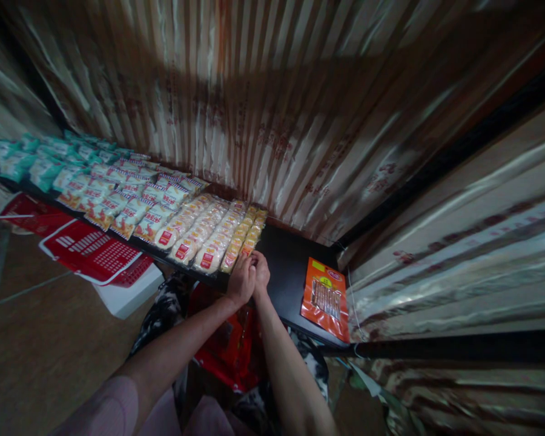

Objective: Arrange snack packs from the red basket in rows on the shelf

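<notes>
My left hand point(242, 281) and my right hand point(261, 274) are close together at the front end of the rightmost row of yellow-wrapped snack packets point(253, 233). The fingers of both hands are curled round the near packet, whose end they partly hide. Just left lies another yellow row point(236, 243), then several rows of clear-wrapped round pale crackers or cakes point(215, 242) with red labels. Farther left lie white snack bags point(157, 212) and teal bags point(45, 172). All rest on a black shelf point(279, 272).
An orange snack pouch point(326, 297) lies flat at the shelf's right end. Below the shelf, a red plastic basket point(95, 248) sits on a white box point(129, 290), and a red bag point(229, 345) is between my legs. Pale printed wrapping point(272, 109) covers the back.
</notes>
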Available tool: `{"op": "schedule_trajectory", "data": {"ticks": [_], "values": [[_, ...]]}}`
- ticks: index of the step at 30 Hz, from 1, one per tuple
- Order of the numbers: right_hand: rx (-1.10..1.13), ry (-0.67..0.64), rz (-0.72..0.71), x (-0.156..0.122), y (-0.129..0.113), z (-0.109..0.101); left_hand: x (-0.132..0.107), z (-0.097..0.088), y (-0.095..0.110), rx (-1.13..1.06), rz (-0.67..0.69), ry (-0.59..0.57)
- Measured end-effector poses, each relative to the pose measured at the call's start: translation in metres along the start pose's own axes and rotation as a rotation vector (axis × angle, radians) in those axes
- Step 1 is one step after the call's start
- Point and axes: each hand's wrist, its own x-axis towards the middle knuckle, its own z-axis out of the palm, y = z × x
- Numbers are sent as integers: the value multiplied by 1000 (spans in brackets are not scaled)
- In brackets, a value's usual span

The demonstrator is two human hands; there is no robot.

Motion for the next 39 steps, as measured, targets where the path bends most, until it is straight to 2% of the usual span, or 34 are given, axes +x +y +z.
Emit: {"op": "schedule_trajectory", "data": {"ticks": [6,10,14,22,27,32,35,39], "values": [[74,52,28,1,7,-2,-6,-3,5,15,44,20],[46,81,-18,-14,3,-8,-17,-12,12,14,55,-23],[63,79,-36,-39,-1,-13,-37,-24,18,-20,80,-95],[145,80,-20,-99,2,-20,-89,-46,25,-41,181,-164],[147,52,-78,-137,12,-19,-124,-49,15,-2,204,-235],[18,-125,16,-171,34,-6,-159,-43,-16,68,102,-366],[-77,-284,89,-177,44,6,-168,-39,-33,127,-89,-437],[-133,-436,90,-174,50,22,-162,-40,-50,280,-418,-511]]}}
